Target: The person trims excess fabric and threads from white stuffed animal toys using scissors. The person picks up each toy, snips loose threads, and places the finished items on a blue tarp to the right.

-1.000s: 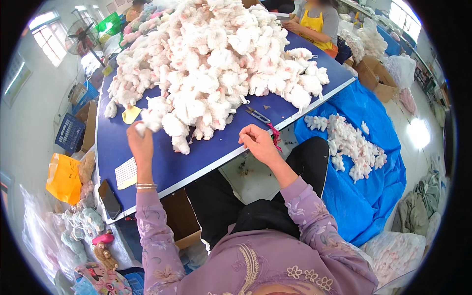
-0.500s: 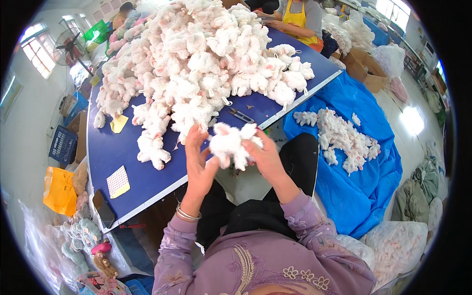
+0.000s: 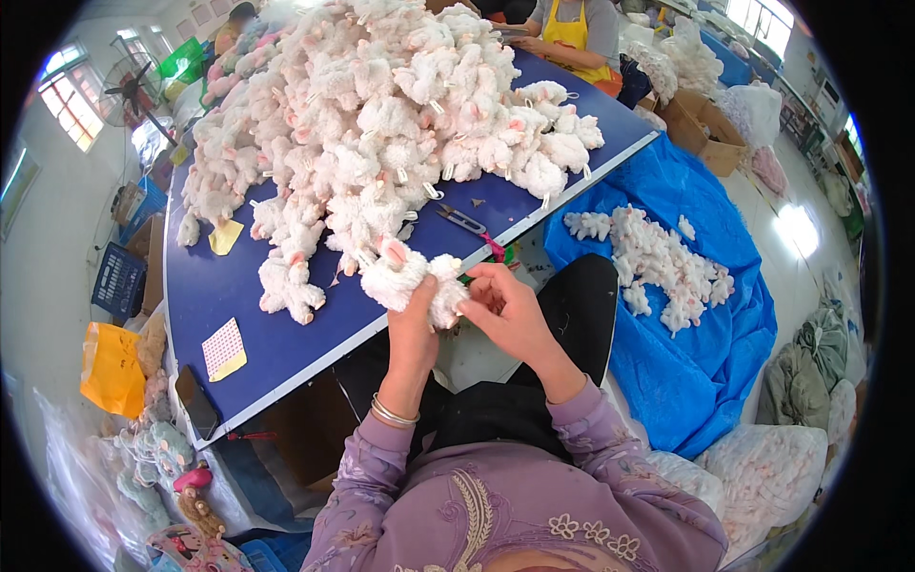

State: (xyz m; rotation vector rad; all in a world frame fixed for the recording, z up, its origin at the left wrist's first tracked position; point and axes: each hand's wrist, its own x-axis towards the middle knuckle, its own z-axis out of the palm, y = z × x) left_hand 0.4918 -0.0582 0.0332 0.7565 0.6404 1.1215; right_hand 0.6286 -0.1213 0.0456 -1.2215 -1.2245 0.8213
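Both hands have come a little nearer to my body since half a second ago, and the white plush toy (image 3: 412, 278) has come with them, off the big pile (image 3: 381, 124). I see my left hand (image 3: 412, 329) wrapped around the toy from below, fingers closed on its soft body. My right hand (image 3: 505, 310) is just beside it, fingers pinched shut at the toy's side, but I cannot tell what they pinch. The toy sits at the near edge of the blue table (image 3: 238, 286), over my lap.

Past the toy, on the table, lie small scissors (image 3: 464, 221) with a pink bit at the end. The pile fills most of the table behind them and blocks the far side. To the left of the toy are a yellow note (image 3: 225, 236) and a checked card (image 3: 225, 349). A dark phone (image 3: 197, 404) lies at the table's near left corner. To the right of the table a blue sheet (image 3: 696, 362) holds more white toys (image 3: 658, 262). Another person in a yellow apron (image 3: 572, 33) sits at the far end.
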